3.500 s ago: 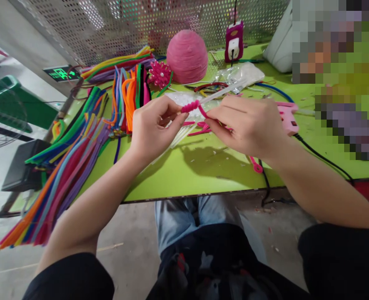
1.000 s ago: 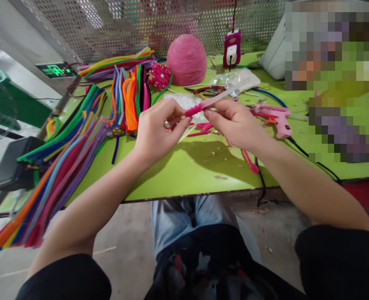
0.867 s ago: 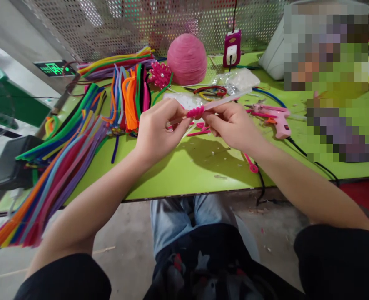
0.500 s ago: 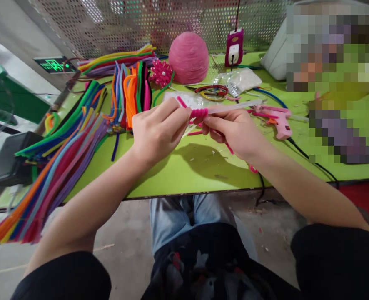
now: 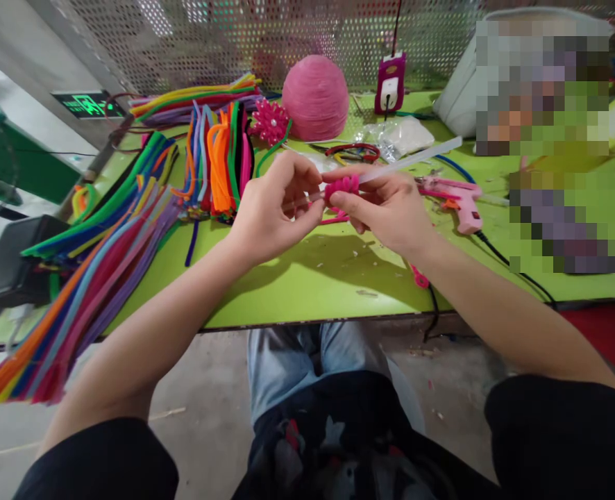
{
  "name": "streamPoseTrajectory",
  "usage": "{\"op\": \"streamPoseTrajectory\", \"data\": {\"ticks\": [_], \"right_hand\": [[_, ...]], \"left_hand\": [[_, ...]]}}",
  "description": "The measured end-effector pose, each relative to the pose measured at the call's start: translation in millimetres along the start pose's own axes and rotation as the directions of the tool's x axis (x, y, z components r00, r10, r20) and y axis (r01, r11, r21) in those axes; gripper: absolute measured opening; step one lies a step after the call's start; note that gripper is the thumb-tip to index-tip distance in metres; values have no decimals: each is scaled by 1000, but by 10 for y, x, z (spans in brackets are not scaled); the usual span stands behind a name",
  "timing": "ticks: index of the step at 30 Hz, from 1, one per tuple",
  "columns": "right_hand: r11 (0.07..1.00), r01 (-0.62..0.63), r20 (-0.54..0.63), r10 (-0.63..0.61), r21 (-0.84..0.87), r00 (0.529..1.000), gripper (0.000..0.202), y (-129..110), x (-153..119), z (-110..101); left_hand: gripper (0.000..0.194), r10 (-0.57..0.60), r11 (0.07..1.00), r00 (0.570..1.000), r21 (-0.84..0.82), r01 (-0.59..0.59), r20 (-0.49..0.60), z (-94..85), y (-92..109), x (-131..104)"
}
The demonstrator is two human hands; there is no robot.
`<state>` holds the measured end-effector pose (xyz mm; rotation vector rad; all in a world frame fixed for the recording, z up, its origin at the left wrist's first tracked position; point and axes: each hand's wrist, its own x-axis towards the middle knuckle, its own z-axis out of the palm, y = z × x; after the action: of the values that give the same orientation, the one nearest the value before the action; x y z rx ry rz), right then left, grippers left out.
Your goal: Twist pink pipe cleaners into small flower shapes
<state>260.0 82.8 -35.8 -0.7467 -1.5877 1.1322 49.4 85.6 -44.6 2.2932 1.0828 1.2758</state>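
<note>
A bright pink pipe cleaner (image 5: 343, 186) is coiled around a translucent glue stick (image 5: 432, 154) in front of me. My right hand (image 5: 391, 212) is closed on the coil with thumb and fingers, and the stick's far end sticks out above it to the upper right. On the other side, my left hand (image 5: 273, 208) pinches at the coil's left end with thumb and fingertips, and part of the stick shows between its fingers. Exactly what the left fingertips grip is partly hidden. Pink pieces (image 5: 336, 217) lie on the table below the hands.
Bundles of coloured pipe cleaners (image 5: 110, 257) lie left. Behind are a pink dome (image 5: 315, 97), a pink flower (image 5: 271, 121), a purple power socket (image 5: 391, 85) and pliers (image 5: 353, 150). A pink glue gun (image 5: 461, 201) with a black cord lies right. The green table (image 5: 307, 292) ends near my lap.
My left hand's fingers have loosened from a tighter grip and shifted along the coil's left end. The stick's far end has tilted up and away, and the coil sits slightly further right.
</note>
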Motion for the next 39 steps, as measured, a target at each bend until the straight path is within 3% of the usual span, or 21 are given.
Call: {"op": "streamPoseTrajectory", "data": {"ticks": [3,8,12,15,17,20,24,27,30,34,36,39], "right_hand": [[1000,6,-21,-5,16,1000,16,4,9,2],[999,-23,-73,25,23,997,12,-13,53,-46],[989,137,-242,-121,50,963,10,-54,186,-344],[973,230,-342,-212,13,915,5,-84,294,-632],[982,183,-279,-188,-45,942,6,-94,320,-729],[973,63,-47,-75,-224,996,10,-105,256,-642],[926,41,74,-15,-376,997,17,-119,64,-298],[932,45,98,-11,-359,995,34,-109,-41,-127],[967,-6,118,37,-254,992,41,-109,-78,-98],[992,-64,245,89,-108,965,36,-198,-48,-251],[996,-51,324,72,-73,943,26,-268,-23,-363],[1000,-11,414,20,-26,910,38,-336,-2,-465]], "left_hand": [[28,-74,991,995,-110,81,64,16,3,7],[39,-57,971,989,-223,87,139,-78,-51,124],[37,-62,972,969,-207,113,241,-377,-338,261],[30,-112,991,960,-39,126,256,-568,-606,308],[22,-156,982,943,148,116,295,-593,-652,304],[20,-149,958,955,275,76,256,-454,-432,267],[29,-195,966,960,-133,224,200,-118,44,189],[32,-201,913,969,-330,239,147,65,202,128],[27,-212,883,972,-405,237,106,123,180,99],[19,-266,850,964,-471,238,9,62,80,136],[13,-339,803,940,-533,265,-43,10,52,176],[5,-459,671,887,-670,317,-40,-49,58,233]]}}
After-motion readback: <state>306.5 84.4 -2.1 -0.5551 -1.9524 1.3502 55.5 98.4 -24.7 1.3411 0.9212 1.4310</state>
